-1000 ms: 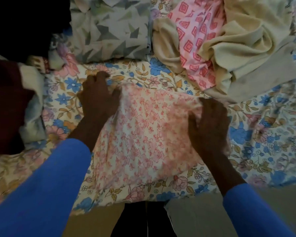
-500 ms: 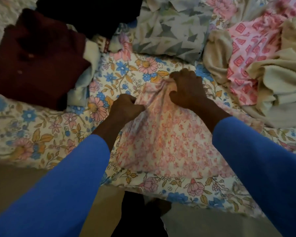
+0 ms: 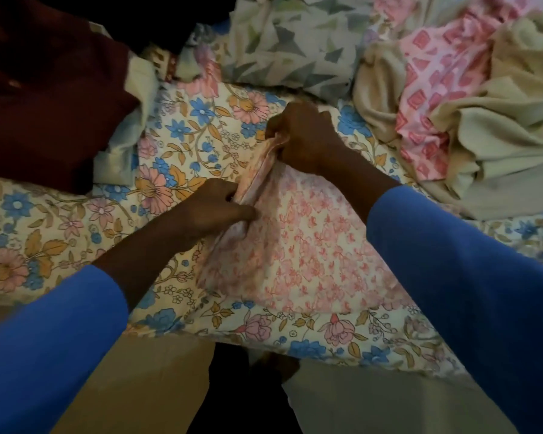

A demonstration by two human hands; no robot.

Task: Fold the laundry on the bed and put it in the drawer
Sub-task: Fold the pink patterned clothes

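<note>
Where the blue sleeves enter from the bottom, the near edge of the bed runs across under them, covered in a floral sheet. On that sheet, close to the edge, lies the pink floral cloth, mostly flat, with its left edge bunched into a raised ridge. Left hand: fingers curled, pinching the near part of that ridge. Right hand: fingers curled round the far end of the same ridge, gripping it. Both hands are on one fold line, right beyond left.

Further back left, a maroon garment with buttons sits on the bed, a pale cloth tucked against its right side. A dark garment lies behind it at the top edge. Back centre, a grey-green geometric print cloth, crumpled. Back right is a loose heap: a pink diamond-print cloth mixed in with a cream cloth, unfolded, touching each other.
</note>
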